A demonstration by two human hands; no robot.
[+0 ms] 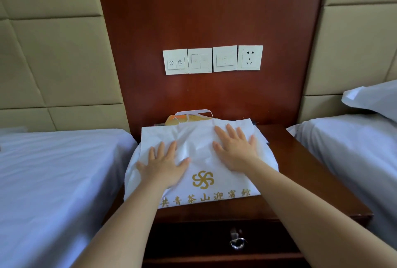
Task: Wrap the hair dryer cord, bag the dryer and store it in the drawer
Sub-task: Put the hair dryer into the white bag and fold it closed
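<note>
Hair dryer and cord are out of sight. I cannot tell whether they already lie inside the white bag (198, 147), though the cloth humps a little under the palms. That bag lies on the nightstand (300, 173), covering its top from the left edge to past the middle. Its loop handles (193, 113) point toward the back edge and its gold lettering toward the front edge.

The left bed (53, 171) sits just beside the nightstand's left edge, and the bag's side reaches that edge, so any push should go inward. The left hand (163, 166) lies palm down on the bag's near-left part, fingers straight and spread, gripping nothing. The right hand (234, 151) is likewise flat and spread, farther back and to the right.

I judge this to be a smoothing step. It goes best by sweeping both palms outward from the middle to press the air out. The bag should then be folded toward its handles, so the bundle is small enough for the drawer (189, 239). The drawer is closed below the front edge, and its ring pull (237, 242) hangs down. One hand should steady the bag while the other pulls it open. An orange thing (178, 120) behind the handles, at the back edge, should not be dragged along. Bare wood runs along the right edge, with the right bed (354, 151) beyond it.
</note>
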